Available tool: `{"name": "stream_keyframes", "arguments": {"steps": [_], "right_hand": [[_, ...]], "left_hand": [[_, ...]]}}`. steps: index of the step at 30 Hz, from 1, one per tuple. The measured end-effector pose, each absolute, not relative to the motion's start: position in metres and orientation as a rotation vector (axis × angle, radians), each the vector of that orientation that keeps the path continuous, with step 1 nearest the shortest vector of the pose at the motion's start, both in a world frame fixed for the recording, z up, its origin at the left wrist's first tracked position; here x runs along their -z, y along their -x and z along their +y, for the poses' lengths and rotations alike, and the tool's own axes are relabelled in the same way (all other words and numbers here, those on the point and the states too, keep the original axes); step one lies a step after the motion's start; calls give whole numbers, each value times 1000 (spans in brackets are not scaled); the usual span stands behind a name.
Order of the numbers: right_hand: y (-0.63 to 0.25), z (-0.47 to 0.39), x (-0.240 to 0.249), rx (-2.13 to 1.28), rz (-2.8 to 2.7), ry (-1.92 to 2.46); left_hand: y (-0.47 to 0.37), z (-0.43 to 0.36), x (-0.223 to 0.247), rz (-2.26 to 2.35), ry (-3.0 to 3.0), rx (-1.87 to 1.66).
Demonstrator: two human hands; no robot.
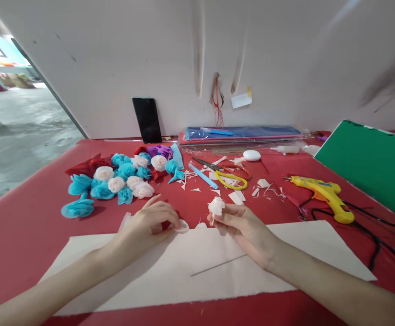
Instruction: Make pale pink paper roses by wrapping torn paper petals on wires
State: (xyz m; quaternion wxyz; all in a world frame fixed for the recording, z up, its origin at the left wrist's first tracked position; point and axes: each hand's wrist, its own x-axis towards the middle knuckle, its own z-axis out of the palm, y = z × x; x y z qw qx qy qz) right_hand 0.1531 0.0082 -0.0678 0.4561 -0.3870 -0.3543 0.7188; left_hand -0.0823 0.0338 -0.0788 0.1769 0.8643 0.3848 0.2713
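My right hand [248, 231] is closed in a pinch around the base of a small white paper flower [216, 205], held upright above the far edge of a large pale paper sheet [143, 280]. Thumb and fingertips of my left hand [153, 222] come together on a white paper petal [183, 226] at that same edge. Another pale petal [201, 225] lies between the two hands. A thin dark wire [218, 266] rests slantwise on the sheet, its right end by my right wrist. Beyond my left hand sit finished blue paper flowers [126, 170] and white paper flowers [143, 189].
Scissors [231, 179] with yellow and red handles lie among paper scraps beside a blue pen [203, 176]. At right are a yellow glue gun [326, 194] with a black cord and a green board [370, 167]. A phone [147, 120] leans against the wall.
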Motion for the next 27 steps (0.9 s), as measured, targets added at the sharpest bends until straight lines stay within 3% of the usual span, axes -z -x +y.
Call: {"name": "stream_keyframes", "arguments": {"steps": [27], "right_hand": [[-154, 6, 70, -1758, -880, 972]], "left_hand": [[80, 36, 64, 1270, -2275, -804]]}}
